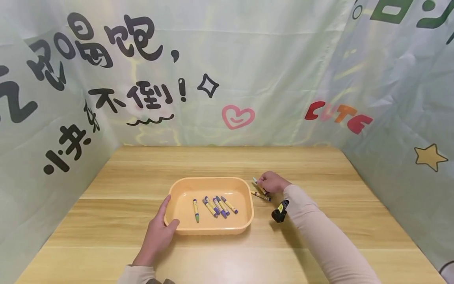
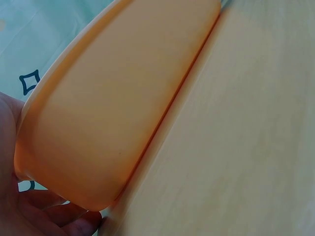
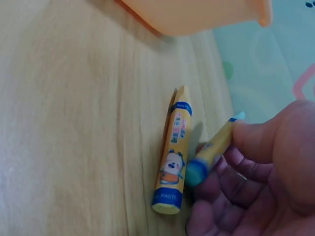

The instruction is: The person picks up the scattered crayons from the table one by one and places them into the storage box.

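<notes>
An orange plastic tray stands on the table with several pastel crayons lying in it, one of them green-tipped and a little apart. My left hand grips the tray's near left corner, thumb over the rim and fingers around the outer wall. Just right of the tray, my right hand pinches a yellow-wrapped pastel crayon with pale blue-green ends between thumb and fingers. Beside those fingers a yellow pastel crayon with blue bands and a cartoon animal lies on the wood.
The wooden table is bounded at the back and sides by printed cloth. A small black device is on the right wrist, close over the table.
</notes>
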`<state>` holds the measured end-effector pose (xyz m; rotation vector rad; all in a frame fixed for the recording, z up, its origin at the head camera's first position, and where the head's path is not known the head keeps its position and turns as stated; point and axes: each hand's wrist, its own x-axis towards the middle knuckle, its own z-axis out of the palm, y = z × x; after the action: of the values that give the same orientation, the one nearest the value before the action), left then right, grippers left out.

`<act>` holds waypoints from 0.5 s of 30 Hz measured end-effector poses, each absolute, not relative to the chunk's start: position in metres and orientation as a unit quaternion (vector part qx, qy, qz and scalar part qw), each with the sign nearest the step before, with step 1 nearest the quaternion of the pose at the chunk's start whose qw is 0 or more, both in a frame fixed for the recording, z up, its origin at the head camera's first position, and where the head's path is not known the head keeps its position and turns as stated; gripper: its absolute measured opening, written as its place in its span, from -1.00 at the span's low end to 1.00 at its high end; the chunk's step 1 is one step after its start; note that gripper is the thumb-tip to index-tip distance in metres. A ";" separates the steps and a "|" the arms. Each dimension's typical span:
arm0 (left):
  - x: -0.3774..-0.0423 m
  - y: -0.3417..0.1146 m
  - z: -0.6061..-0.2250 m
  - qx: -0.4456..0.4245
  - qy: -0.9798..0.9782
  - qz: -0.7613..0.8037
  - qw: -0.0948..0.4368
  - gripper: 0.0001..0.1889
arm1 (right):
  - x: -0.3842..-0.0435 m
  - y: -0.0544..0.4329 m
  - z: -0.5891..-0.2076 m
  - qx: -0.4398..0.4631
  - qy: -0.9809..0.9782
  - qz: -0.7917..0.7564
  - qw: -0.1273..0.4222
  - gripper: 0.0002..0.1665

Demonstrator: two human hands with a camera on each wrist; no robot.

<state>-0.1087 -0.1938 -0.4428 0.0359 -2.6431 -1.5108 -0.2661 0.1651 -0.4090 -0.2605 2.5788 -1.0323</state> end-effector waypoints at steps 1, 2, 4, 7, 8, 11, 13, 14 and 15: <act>-0.109 -0.194 -0.443 0.013 -0.867 -0.496 0.047 -0.18 | -0.267 0.166 -0.410 -0.085 0.900 -0.388 0.182 -0.66; -0.109 -0.194 -0.442 0.015 -0.866 -0.497 0.046 -0.18 | -0.267 0.167 -0.410 -0.080 0.889 -0.410 0.186 -0.68; -0.109 -0.194 -0.442 0.017 -0.867 -0.497 0.046 -0.18 | -0.268 0.168 -0.412 -0.076 0.870 -0.446 0.194 -0.72; -0.109 -0.194 -0.441 0.020 -0.868 -0.495 0.046 -0.18 | -0.269 0.170 -0.413 -0.070 0.832 -0.504 0.220 -0.81; -0.109 -0.194 -0.441 0.020 -0.868 -0.494 0.046 -0.18 | -0.270 0.171 -0.413 -0.068 0.820 -0.520 0.231 -0.81; -0.109 -0.194 -0.442 0.020 -0.867 -0.496 0.046 -0.18 | -0.270 0.172 -0.411 -0.054 0.790 -0.554 0.257 -0.77; -0.108 -0.194 -0.442 0.020 -0.865 -0.499 0.045 -0.17 | -0.269 0.172 -0.409 -0.052 0.775 -0.570 0.268 -0.74; -0.108 -0.194 -0.442 0.020 -0.866 -0.498 0.044 -0.17 | -0.269 0.172 -0.407 -0.054 0.767 -0.578 0.273 -0.73; -0.108 -0.194 -0.442 0.021 -0.866 -0.498 0.044 -0.17 | -0.269 0.171 -0.405 -0.054 0.760 -0.585 0.277 -0.73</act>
<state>-0.1079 -0.1937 -0.4417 0.0637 -2.6464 -1.5232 -0.2688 0.1710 -0.4053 -0.1448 2.0417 -1.5716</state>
